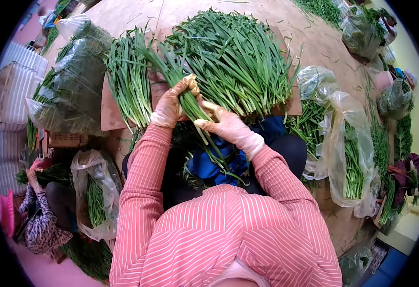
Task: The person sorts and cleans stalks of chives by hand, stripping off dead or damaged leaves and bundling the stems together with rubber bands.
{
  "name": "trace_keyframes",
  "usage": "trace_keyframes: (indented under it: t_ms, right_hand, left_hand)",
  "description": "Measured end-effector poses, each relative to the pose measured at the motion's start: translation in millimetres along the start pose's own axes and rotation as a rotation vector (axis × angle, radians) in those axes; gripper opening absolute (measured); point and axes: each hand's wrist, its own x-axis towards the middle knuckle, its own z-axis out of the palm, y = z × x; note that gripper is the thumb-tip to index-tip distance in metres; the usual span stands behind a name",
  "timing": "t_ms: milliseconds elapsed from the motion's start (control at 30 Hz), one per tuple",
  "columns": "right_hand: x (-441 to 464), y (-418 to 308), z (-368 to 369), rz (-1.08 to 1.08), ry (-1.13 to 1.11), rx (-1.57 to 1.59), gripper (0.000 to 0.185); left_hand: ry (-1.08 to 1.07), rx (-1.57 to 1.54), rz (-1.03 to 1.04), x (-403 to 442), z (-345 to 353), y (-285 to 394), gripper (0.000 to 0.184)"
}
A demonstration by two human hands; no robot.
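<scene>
My left hand, in a thin, pale, stained glove, is closed around a bunch of garlic chives. Their green leaves point up and away to the left, and the pale stem ends point down toward my lap. The thumb of my gloved right hand lies over the lower stems, its fingers at their right edge. Some loose leaves hang below the bunch. Directly ahead, a large pile of garlic chives lies on a brown board, with a smaller pile at its left.
Plastic bags of greens stand at the left, beside my left arm and at the right. A co-worker in a patterned sleeve handles greens at the lower left. Blue cloth lies in my lap.
</scene>
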Motion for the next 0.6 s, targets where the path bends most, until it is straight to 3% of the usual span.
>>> trace_keyframes:
  t_ms: [33,100,167,300,333,367,467,500,567,600]
  right_hand:
    - [2.1,-5.0,2.5,0.000,-0.098,0.148,0.069]
    - [8.2,17.9,22.0,0.311,-0.314,0.712,0.056]
    - [6.9,29.1,34.9,0.311,-0.368,0.810,0.050]
    - [-5.0,30.5,38.6,0.489,-0.372,0.882,0.052]
    - [-8.5,27.2,40.6,0.526,-0.327,0.898,0.050]
    - [-11.5,21.4,41.8,0.561,-0.282,0.913,0.048]
    - [-15.8,27.4,41.6,0.532,-0.272,0.856,0.045]
    - [-17.7,23.5,41.7,0.548,-0.227,0.819,0.040]
    - [-18.0,22.3,38.5,0.560,-0.171,0.601,0.034]
    - [-20.3,12.3,38.6,0.538,-0.106,0.452,0.033]
  left_hand:
    - [0.004,-0.034,-0.040,1.5,-1.9,-5.8,0.030]
    - [-0.019,0.012,-0.074,2.9,-1.4,-12.8,0.038]
    - [-0.065,-0.076,-0.098,3.7,-8.6,-19.9,0.045]
    - [0.099,-0.090,-0.079,2.7,-18.3,-30.6,0.050]
    - [-0.032,-0.149,-0.081,9.4,-39.0,-38.0,0.051]
    - [-0.003,-0.131,-0.069,8.1,-38.5,-39.2,0.050]
    - [0.328,0.032,-0.078,3.2,-32.3,-44.8,0.056]
    - [0.334,0.031,-0.066,2.9,-38.2,-45.5,0.056]
    - [0.510,0.478,-0.018,2.5,-55.9,-47.3,0.062]
    - [0.481,0.428,0.033,-16.9,-23.3,-41.2,0.059]
